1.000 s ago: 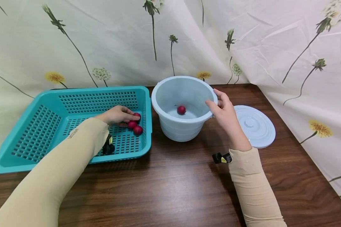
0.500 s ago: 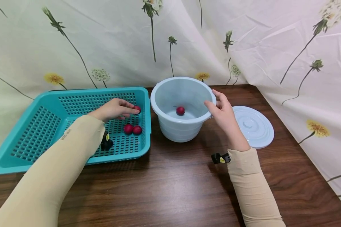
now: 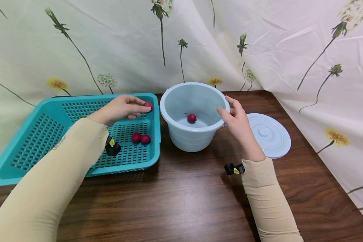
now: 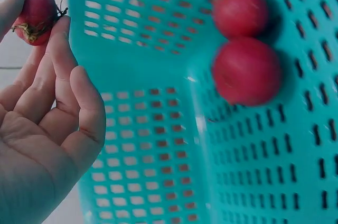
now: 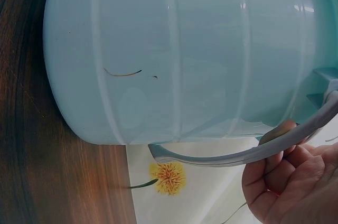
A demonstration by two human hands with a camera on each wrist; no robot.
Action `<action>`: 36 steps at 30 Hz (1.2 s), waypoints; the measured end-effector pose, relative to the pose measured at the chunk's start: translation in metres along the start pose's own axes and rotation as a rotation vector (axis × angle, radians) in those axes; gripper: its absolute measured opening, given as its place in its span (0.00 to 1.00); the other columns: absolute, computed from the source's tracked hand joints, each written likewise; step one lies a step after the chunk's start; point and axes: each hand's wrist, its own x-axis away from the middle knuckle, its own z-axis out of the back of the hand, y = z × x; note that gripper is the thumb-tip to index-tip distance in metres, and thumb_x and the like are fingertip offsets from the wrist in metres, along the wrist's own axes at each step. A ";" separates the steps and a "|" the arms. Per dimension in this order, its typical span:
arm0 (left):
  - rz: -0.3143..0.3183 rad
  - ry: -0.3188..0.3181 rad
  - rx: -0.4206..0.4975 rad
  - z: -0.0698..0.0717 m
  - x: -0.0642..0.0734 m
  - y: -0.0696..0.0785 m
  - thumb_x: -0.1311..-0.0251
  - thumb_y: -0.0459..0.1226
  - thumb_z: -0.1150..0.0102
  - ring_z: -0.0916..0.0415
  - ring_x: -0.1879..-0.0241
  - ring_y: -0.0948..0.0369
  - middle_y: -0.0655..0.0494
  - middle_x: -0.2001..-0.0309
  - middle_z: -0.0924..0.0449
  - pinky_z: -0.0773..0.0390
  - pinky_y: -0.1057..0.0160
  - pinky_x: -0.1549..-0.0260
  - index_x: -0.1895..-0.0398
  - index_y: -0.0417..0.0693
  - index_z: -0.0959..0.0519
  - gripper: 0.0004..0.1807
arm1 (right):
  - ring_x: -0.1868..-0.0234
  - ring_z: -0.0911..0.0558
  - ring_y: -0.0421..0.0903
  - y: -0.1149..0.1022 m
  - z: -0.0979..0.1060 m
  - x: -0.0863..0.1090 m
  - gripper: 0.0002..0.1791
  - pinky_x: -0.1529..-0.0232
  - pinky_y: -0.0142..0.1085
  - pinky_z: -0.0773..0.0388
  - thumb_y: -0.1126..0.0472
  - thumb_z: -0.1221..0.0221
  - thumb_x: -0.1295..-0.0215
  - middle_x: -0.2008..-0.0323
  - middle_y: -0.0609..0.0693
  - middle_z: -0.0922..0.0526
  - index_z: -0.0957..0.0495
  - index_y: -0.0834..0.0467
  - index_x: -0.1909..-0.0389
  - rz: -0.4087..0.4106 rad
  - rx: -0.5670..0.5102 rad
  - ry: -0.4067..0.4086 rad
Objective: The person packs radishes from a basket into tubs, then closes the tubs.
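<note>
Left hand (image 3: 119, 108): fingers (image 4: 58, 60) pinch a radish (image 3: 148, 106) at the tips. Thumb on one side, index and middle on the other, the rest loosely curled. The pinch is light and far out on the tips, probably because the radish is small and round. In the left wrist view the root end and stem hairs poke out between the fingertips.

Landmark is the bucket (image 3: 193, 134), pale blue, standing on the desk (image 3: 181, 195). The held radish is just left of its rim, clear of the rim and up above the basket (image 3: 33, 151) floor, near the basket's far right corner.

Right hand (image 3: 237, 121) is on the bucket's right side. Fingers curl around the thin bail handle (image 5: 237, 156) by the rim, thumb over the lip. Looks like a steadying grip so the bucket doesn't shift or tip.

One radish in the bucket (image 3: 192, 118) lies on the bottom, roughly centre.

Two loose radishes (image 3: 140, 138) lie touching each other on the basket floor, left of the bucket and below the held one, apart from the left fingers.

Lid (image 3: 269, 134) lies flat on the desk right of the bucket, just past the right hand, not touched.

Flower-print curtain (image 3: 109, 43) hangs behind the bucket.
</note>
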 end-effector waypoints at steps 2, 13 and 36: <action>-0.015 0.014 0.002 0.000 0.003 0.007 0.36 0.58 0.41 0.28 0.41 0.46 0.44 0.34 0.29 0.26 0.48 0.39 0.33 0.43 0.33 0.38 | 0.63 0.20 0.37 0.001 0.000 0.000 0.35 0.65 0.28 0.23 0.51 0.46 0.29 0.45 0.66 0.21 0.44 0.53 0.24 0.000 0.000 0.000; -0.074 0.043 0.020 -0.006 0.012 0.032 0.38 0.58 0.38 0.23 0.49 0.55 0.49 0.41 0.21 0.21 0.57 0.46 0.34 0.47 0.31 0.36 | 0.59 0.20 0.39 0.003 0.000 -0.001 0.35 0.65 0.28 0.23 0.50 0.45 0.30 0.44 0.63 0.21 0.43 0.52 0.24 0.003 0.010 0.002; -0.156 0.054 0.154 -0.027 0.013 0.069 0.38 0.52 0.36 0.25 0.53 0.53 0.54 0.49 0.18 0.21 0.65 0.63 0.38 0.50 0.26 0.28 | 0.59 0.19 0.41 0.003 0.000 -0.002 0.35 0.65 0.27 0.22 0.51 0.46 0.30 0.44 0.63 0.21 0.42 0.54 0.25 0.011 0.012 0.005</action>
